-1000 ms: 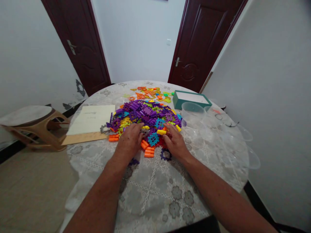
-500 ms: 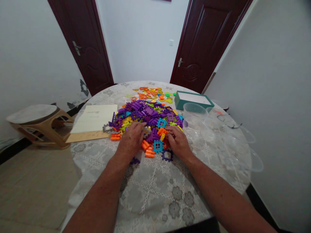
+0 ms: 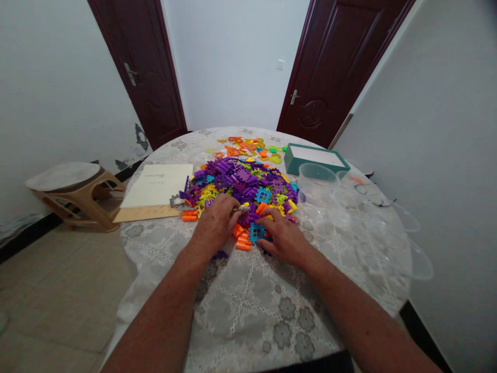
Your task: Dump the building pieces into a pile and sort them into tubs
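Head view: both hands are at the near edge of the pile (image 3: 243, 175) of plastic pieces on the table (image 3: 236, 305). The blue square (image 3: 256, 233) lies at that edge, between the hands, just left of the right hand (image 3: 286, 238). Its thumb and forefinger are parted, the thumb by the square's lower right corner, the forefinger by its upper right; whether they grip it, I cannot tell. Orange tubes (image 3: 244, 243) lie just left of the square, near the left hand (image 3: 216, 224). That hand's fingers curl inward over the pile's edge; whether they hold a piece, I cannot tell.
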Demonstrator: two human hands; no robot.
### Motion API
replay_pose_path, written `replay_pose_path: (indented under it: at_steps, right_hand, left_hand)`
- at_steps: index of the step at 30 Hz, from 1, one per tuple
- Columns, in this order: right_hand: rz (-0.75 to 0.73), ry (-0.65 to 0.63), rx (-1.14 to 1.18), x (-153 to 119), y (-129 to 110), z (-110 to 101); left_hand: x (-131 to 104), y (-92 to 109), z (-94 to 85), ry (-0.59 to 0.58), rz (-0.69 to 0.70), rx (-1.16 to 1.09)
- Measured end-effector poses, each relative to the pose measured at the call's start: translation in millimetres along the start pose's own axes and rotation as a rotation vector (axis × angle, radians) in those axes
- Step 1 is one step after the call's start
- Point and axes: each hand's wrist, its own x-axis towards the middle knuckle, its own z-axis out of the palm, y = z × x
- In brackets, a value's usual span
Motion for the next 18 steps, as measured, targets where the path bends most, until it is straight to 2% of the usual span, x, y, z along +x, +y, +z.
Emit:
replay_pose_path:
  at_steps: [4,10,14,18]
  right_hand:
    - [0.062,0.046,0.022,1,5,8]
    - [0.058,0.187,0.077,7,21,11]
    - [0.038,0.194,0.059,7,20,9]
    - [0.034,0.143,0.008,5,11,9]
  left_hand:
    - [1,1,-5.1,-0.002,-0.043,-0.060]
    - [4,-4,-9.5,-0.048,-0.327,-0.195]
    - [6,-7,-9.5,-0.093,-0.460,-0.368]
    - [7,-7,-7.2,-0.104,-0.581,-0.627]
